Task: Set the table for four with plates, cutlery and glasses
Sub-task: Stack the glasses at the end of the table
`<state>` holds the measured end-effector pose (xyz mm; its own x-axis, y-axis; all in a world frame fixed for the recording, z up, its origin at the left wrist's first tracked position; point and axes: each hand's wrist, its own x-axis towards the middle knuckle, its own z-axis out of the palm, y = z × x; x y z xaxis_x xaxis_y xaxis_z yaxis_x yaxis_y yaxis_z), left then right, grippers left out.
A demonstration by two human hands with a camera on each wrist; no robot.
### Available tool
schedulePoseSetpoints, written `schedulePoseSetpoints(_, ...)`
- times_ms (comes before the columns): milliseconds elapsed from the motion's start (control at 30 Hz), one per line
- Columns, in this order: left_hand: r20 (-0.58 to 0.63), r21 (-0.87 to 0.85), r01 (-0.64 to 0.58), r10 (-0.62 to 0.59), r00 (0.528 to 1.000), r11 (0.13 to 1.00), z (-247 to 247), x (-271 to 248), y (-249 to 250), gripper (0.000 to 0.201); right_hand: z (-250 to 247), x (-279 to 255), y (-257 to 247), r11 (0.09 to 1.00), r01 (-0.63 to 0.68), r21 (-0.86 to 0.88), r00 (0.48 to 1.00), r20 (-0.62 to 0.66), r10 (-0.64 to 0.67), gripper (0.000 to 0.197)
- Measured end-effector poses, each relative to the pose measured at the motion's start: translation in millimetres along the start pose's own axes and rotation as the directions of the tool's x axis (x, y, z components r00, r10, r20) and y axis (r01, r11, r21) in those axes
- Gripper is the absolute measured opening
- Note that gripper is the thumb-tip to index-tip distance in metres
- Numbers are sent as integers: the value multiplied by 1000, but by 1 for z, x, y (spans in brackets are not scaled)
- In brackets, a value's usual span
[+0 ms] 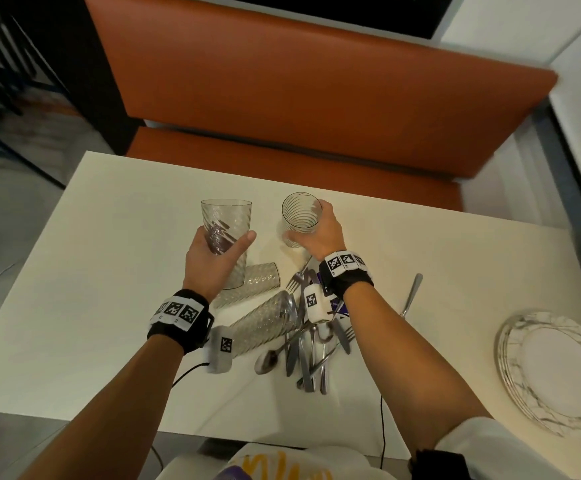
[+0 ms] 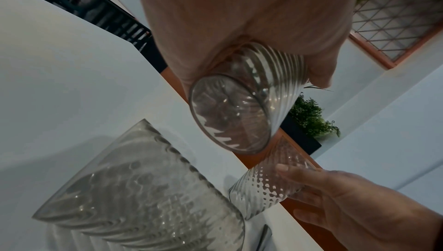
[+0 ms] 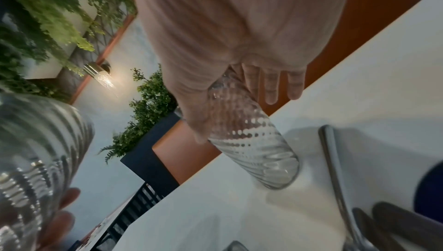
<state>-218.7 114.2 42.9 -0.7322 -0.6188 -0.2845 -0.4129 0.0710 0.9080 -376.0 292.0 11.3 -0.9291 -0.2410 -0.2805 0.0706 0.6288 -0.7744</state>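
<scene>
Two hands: each grips a ribbed glass above the surface [image 1: 115, 258].
Left hand [image 1: 209, 263]: wrapped round the upright tumbler [image 1: 225, 223].
Right hand [image 1: 320, 233]: wrapped round the tilted tumbler [image 1: 299, 216].

I am seeing a worktop [image 1: 115, 271] that is looking matt, smooth and off-white. The glass in my left hand [image 1: 225, 225] is showing clear glass with glossy spiral ribs, and the glass in my right hand [image 1: 300, 218] is looking the same, with small raised dots. The lying glasses [image 1: 264, 322] are shining with a dotted relief. The cutlery pile [image 1: 311, 355] is gleaming like polished metal. The plates [image 1: 555, 372] are looking glossy, marbled. The bench [image 1: 299, 98] is showing smooth orange leather-like cover.
</scene>
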Motion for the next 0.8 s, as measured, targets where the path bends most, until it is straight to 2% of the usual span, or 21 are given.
schedulePoseSetpoints(33, 6, 8, 2, -2, 1000, 1000, 1, 0, 1, 70, 0, -1, 2, 1000, 1, 16, 1000, -10, -1, 96)
schedulePoseSetpoints(100, 18, 22, -1, 1, 1000, 1000, 5, 0, 4, 71, -3, -3, 6, 999, -5, 46, 1000, -26, 7, 89)
schedulePoseSetpoints(300, 94, 66, -36, 29, 995, 997, 34, -3, 25, 76, -40, -19, 26, 989, -32, 145, 995, -90, 45, 86)
schedulePoseSetpoints(400, 160, 103, -78, 61, 985, 992, 64, -5, 41, 70, -76, -30, 44, 983, -33, 183, 987, -150, 61, 84)
schedulePoseSetpoints(633, 340, 150, -144, 85, 936, 978, 190, -25, 78, 61, -189, -54, 121, 968, -82, 236, 932, -326, 159, 81)
schedulePoseSetpoints(800, 444, 186, -224, 122, 888, 957, 303, -51, 101, 73, -281, -61, 199, 964, -136, 230, 873, -433, 226, 83)
